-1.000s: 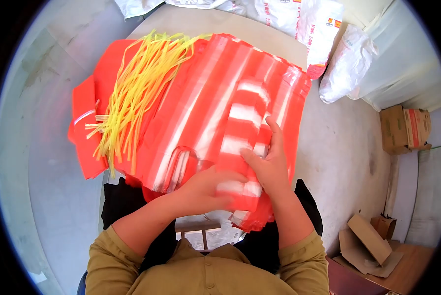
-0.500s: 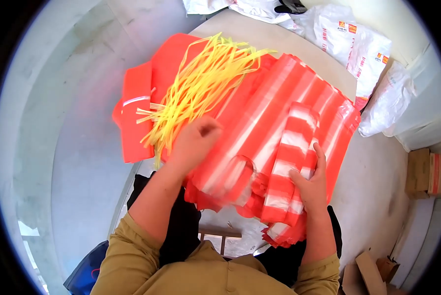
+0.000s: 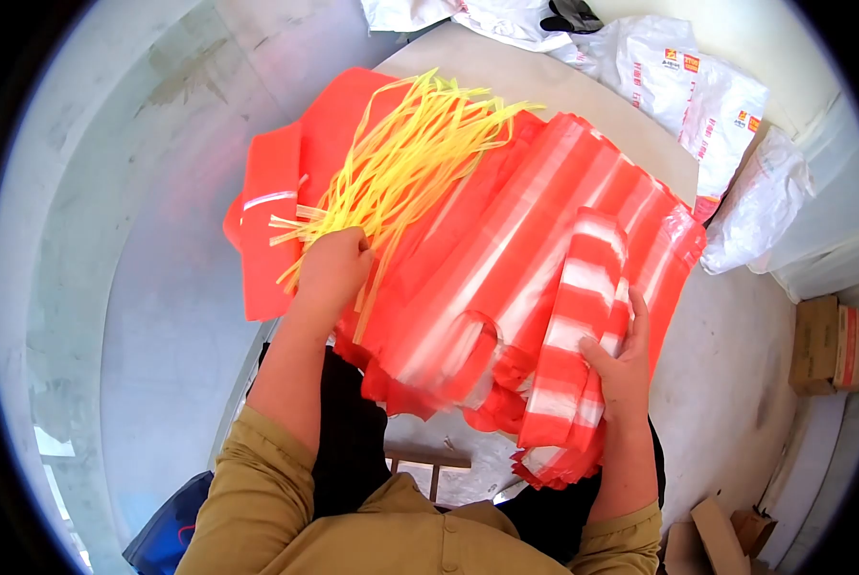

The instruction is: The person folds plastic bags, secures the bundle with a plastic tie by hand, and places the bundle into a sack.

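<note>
A pile of red-and-white striped plastic bags point(image 3: 506, 259) lies over the table's near part. On its right side rests a folded striped bundle point(image 3: 568, 331), and my right hand point(image 3: 623, 369) grips its right edge between thumb and fingers. Yellow strips point(image 3: 400, 158) lie loose across the red bags to the left. My left hand point(image 3: 336, 268) is closed at the lower ends of these strips, with strands beside the fingers; its fingertips are partly hidden. A folded red bundle with a white band point(image 3: 272, 225) lies left of the strips.
The pale tabletop point(image 3: 506, 67) shows behind the pile. White printed sacks point(image 3: 659, 72) stand beyond it, with another white sack point(image 3: 763, 206) at the right. Cardboard boxes point(image 3: 816, 345) are at the far right, and a blue item point(image 3: 169, 522) is at the lower left.
My left hand has left the striped bundle and moved left to the yellow strips, closing there. My right hand stays at the bundle. The whole view has shifted, placing the pile farther right.
</note>
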Tool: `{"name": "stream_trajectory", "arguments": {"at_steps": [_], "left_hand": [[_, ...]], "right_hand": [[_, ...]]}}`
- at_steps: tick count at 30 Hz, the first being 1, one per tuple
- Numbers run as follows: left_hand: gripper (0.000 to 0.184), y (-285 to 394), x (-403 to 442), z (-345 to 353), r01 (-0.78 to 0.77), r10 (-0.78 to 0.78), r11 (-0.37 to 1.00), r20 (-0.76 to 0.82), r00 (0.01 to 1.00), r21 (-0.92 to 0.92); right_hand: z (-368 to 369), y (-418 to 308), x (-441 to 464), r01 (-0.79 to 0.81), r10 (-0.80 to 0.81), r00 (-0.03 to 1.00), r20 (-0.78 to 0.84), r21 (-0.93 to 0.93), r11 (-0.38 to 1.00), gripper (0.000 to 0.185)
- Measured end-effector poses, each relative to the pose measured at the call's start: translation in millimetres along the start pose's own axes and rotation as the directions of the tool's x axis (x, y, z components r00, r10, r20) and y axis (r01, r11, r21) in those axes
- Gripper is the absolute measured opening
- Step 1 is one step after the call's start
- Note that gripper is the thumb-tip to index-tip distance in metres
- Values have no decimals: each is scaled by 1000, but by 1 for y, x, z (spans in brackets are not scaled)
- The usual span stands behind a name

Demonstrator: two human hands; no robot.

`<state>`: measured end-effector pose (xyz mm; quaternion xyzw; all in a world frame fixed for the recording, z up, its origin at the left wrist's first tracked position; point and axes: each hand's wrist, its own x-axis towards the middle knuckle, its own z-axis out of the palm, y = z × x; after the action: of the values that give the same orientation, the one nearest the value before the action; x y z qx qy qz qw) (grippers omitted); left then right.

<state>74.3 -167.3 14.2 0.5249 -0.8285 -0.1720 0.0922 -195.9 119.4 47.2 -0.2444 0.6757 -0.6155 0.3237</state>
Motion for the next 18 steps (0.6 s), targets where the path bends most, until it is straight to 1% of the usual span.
{"name": "stream_trajectory", "arguments": {"at_steps": [2,5,6,7,8,11,13,15,17,18], "left_hand": [[18,6,-4,-10,17,-18,999,-33,999,-31],[17,13,-6,-24,89,-54,943,117,992,-322],[15,17,-6,-26,172,-74,852,212,974,-494],[14,21,-6,-28,262,-73,726,308,949,-636],[13,28,-7,-29,355,-48,570,401,915,-741],[9,68,-27,-27,449,167,256,497,852,-856],[8,107,-49,-8,530,272,196,565,779,-825],[11,141,-76,12,500,389,346,606,693,-794],[24,170,-98,23,433,410,518,658,631,-738],[29,177,-107,32,376,463,498,606,647,-781]], "right_hand": [[-4,0,0,-46,46,999,3,44,998,99],[0,-12,-3,-111,112,994,7,184,977,106],[0,-15,-4,-130,128,991,22,212,969,107],[-1,-17,-5,-148,143,989,37,239,960,107],[-2,-20,-5,-164,156,987,50,266,950,108],[-2,-24,-10,-231,219,973,76,373,899,106],[-2,-21,-10,-248,235,969,83,416,875,103],[0,-21,-13,-257,252,965,74,466,846,101],[4,-23,-16,-255,267,962,55,530,809,100],[2,-19,-16,-256,269,961,57,543,800,100]]}}
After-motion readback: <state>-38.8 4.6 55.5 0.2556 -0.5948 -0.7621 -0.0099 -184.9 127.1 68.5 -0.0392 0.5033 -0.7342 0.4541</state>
